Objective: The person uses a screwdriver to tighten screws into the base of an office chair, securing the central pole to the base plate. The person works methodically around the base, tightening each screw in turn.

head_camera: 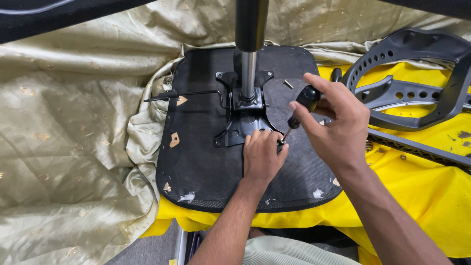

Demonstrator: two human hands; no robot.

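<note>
Pale green cloth over the person's lap [289, 252] lay nearest the camera at six o'clock; both forearms rose from there toward the upturned chair seat [206, 162], whose black underside faced up on a yellow sheet [422, 196]; the left hand [262, 157] lay palm down on the seat just below the black metal mounting plate [243, 125], its fingers curled and their tips pinching around the tip of the screwdriver at the plate's five o'clock corner, though any screw there was hidden; the right hand [333, 122] was closed around the black handle of the screwdriver [299, 110], which slanted down toward seven o'clock into the left fingertips; a chrome gas-lift column [249, 59] stood up from the plate's centre toward twelve o'clock; a thin black lever [189, 94] ran from the plate out toward nine o'clock; one loose bolt [288, 84] lay on the seat at one o'clock of the plate; a dark grey perforated plastic frame [417, 78] rested on the yellow sheet at three o'clock; crumpled pale gold fabric [73, 147] covered everything from nine to twelve o'clock.
</note>
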